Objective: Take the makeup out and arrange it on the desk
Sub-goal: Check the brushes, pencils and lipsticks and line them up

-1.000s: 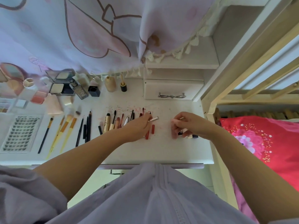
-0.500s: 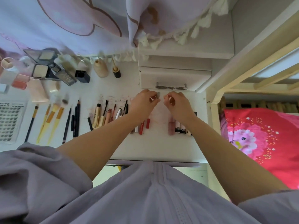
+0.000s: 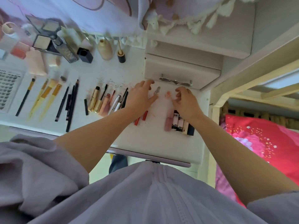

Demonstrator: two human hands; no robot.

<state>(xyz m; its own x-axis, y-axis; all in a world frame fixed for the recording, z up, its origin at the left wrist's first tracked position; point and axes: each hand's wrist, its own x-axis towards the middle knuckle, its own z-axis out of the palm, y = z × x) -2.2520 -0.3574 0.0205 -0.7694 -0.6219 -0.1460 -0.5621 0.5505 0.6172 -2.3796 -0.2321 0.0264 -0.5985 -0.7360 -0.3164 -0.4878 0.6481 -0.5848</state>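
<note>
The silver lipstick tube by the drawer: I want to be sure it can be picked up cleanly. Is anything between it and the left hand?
Nothing visible is. The silver lipstick tube stands on the bare desk, just right of the left hand, whose fingers are spread beside it. The small pink piece lies on its far side, toward the right hand.
</note>
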